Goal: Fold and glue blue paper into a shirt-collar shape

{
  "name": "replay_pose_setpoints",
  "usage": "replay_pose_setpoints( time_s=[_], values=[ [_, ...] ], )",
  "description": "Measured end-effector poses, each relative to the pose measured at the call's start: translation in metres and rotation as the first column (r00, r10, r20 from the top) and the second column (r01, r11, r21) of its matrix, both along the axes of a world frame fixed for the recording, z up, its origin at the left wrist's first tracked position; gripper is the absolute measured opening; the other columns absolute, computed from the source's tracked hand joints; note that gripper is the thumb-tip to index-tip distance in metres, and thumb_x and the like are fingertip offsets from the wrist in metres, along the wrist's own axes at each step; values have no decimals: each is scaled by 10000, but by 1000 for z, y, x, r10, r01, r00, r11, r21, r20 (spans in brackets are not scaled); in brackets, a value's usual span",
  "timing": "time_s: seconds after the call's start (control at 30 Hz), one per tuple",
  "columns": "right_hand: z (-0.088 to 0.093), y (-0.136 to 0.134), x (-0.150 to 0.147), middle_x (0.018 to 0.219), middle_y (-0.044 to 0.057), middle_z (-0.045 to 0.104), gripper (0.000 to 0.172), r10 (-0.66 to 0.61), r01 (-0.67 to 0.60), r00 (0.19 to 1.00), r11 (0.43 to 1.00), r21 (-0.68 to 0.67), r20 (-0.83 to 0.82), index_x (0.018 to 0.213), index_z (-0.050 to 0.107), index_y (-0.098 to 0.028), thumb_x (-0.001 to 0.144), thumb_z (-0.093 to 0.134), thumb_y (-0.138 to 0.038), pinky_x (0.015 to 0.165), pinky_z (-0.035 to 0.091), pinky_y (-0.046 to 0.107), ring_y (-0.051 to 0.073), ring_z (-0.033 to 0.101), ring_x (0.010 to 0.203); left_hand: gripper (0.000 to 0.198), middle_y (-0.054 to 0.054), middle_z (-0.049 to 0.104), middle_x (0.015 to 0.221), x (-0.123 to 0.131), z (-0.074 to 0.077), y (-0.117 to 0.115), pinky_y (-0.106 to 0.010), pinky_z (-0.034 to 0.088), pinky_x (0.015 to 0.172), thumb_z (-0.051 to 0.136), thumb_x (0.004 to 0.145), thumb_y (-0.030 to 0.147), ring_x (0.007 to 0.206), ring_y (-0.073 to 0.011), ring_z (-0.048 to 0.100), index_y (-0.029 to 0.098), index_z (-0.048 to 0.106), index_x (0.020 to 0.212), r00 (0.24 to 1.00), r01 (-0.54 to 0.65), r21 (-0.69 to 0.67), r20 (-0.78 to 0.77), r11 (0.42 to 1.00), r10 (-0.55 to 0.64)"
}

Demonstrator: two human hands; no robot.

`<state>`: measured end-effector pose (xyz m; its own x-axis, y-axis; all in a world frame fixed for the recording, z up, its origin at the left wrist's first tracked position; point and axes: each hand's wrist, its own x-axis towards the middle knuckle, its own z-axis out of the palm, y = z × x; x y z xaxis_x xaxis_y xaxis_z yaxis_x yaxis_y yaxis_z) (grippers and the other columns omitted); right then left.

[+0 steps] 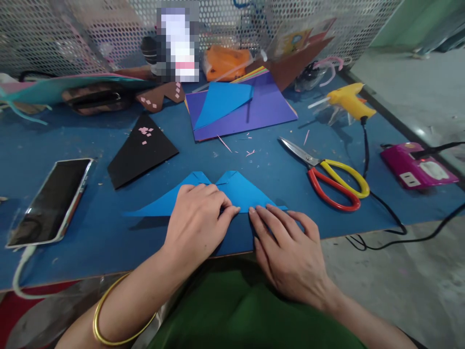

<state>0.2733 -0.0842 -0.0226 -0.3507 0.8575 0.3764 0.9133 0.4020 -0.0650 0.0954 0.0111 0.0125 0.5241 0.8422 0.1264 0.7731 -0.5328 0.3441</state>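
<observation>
A folded sheet of blue paper (pixel 247 191) lies on the table near its front edge, with two peaks at the top and long points to either side. My left hand (pixel 199 213) rests over its middle, fingers curled and thumb pressed by the lower edge; part of the paper is hidden beneath. Flat along the lower right edge lie the outstretched fingers of my right hand (pixel 288 242), fingertips touching the paper. Scissors (pixel 327 177) with one red and one yellow handle lie to the right, blades partly closed.
Behind are a black paper piece (pixel 141 155) with pink bits, purple sheets (pixel 269 106) under another blue piece (pixel 223 99), and a brown cut-out (pixel 160 97). A phone (pixel 53 201) is at left. At right are a yellow glue gun (pixel 350 99) and a magenta power strip (pixel 417 167) with cables.
</observation>
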Motion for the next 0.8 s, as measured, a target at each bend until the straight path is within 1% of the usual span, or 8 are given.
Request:
replay_pose_setpoints(
  time_s=[0.1, 0.17, 0.33, 0.43, 0.53, 0.6, 0.7, 0.8],
  values=[
    [-1, 1, -3, 1326, 130, 661, 425, 3, -3, 1000, 1000, -4, -16, 1355, 578, -75, 987, 457, -252, 1015, 344, 468, 286, 582, 1210, 240, 1, 695, 725, 0, 1, 1, -409, 364, 745, 664, 889, 285, 702, -189, 604, 210, 632, 664, 1000, 26, 19, -11, 999, -25],
    [-1, 3, -6, 1337, 132, 653, 432, 26, -26, 999, 1000, -9, -27, 1355, 578, -72, 991, 444, -261, 1019, 344, 469, 286, 574, 1219, 243, 0, 695, 719, 0, 1, 2, -405, 363, 743, 664, 888, 286, 704, -190, 602, 211, 624, 660, 999, 33, 33, -18, 999, -32],
    [-4, 7, -18, 1313, 186, 654, 472, 51, -51, 999, 999, 20, -2, 1316, 592, 1, 989, 422, -293, 1014, 367, 456, 304, 568, 1212, 246, -6, 696, 723, 2, -1, 2, -395, 359, 738, 660, 893, 291, 718, -201, 602, 208, 636, 663, 999, 23, 22, -31, 999, -23],
    [-6, 7, -21, 1280, 211, 665, 485, 48, -49, 999, 996, 70, 20, 1303, 590, 37, 979, 450, -296, 986, 383, 467, 318, 581, 1185, 246, 13, 697, 729, -4, -1, 3, -388, 354, 760, 653, 908, 297, 738, -192, 616, 212, 649, 677, 999, 42, -17, 9, 999, -42],
    [-7, 6, -20, 1283, 197, 669, 463, 50, -50, 999, 996, 69, 2, 1305, 595, 19, 981, 460, -282, 990, 379, 463, 298, 588, 1182, 208, 48, 722, 813, -18, 0, 2, -376, 356, 821, 606, 946, 274, 815, -170, 647, 235, 684, 757, 993, 71, -56, 96, 996, -65],
    [-7, 5, -18, 1289, 188, 668, 454, 52, -51, 998, 997, 62, -17, 1309, 597, 6, 984, 455, -277, 1003, 371, 459, 287, 587, 1189, 217, 56, 733, 878, -29, 1, 0, -368, 362, 848, 550, 978, 269, 862, -159, 658, 250, 698, 821, 990, 49, -51, 135, 998, -41],
    [-8, 4, -18, 1299, 192, 662, 461, 54, -52, 998, 997, 65, -27, 1316, 591, 7, 987, 446, -282, 1021, 363, 464, 291, 583, 1202, 243, 49, 732, 903, -40, 2, -5, -368, 374, 860, 508, 999, 283, 873, -157, 659, 256, 701, 854, 988, -18, -43, 152, 999, 24],
    [-8, 4, -18, 1303, 194, 660, 461, 52, -50, 998, 996, 69, -31, 1315, 591, 9, 988, 447, -282, 1026, 361, 469, 295, 581, 1205, 127, 45, 724, 886, -41, 1, -8, -379, 367, 865, 634, 933, 325, 865, -171, 661, 264, 708, 850, 989, -41, 10, 139, 999, 40]
  ],
)
